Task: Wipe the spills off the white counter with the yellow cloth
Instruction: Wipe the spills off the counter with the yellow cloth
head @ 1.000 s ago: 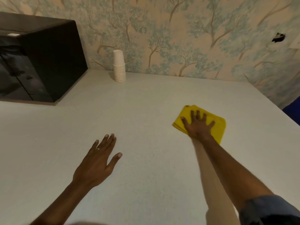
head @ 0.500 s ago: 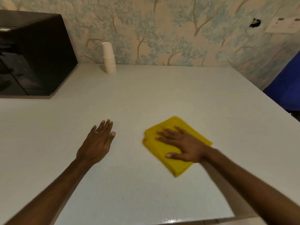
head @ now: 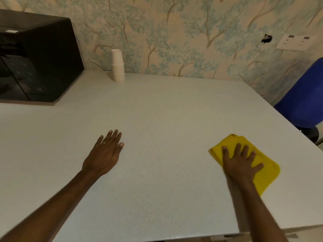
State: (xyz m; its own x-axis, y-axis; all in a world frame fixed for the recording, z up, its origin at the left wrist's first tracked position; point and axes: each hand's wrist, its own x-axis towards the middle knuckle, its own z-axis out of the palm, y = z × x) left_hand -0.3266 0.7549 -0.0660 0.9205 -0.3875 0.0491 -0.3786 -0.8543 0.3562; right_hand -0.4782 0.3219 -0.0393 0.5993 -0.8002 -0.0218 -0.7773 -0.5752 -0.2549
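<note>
Hands: right hand (head: 239, 165) flat, fingers spread, palm pressing the yellow cloth (head: 262, 173); left hand (head: 104, 154) flat, palm down on the bare bench (head: 157, 119), holding nothing. Cloth: folded, near the bench's right edge, long axis running from far-left to near-right. Far edge: stack of paper cups (head: 118, 66) against the wall; black microwave (head: 35, 58) at the far-left corner.

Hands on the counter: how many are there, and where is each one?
2. The left hand lies flat on the bare white counter; the right hand presses on the yellow cloth near the right edge.
</note>
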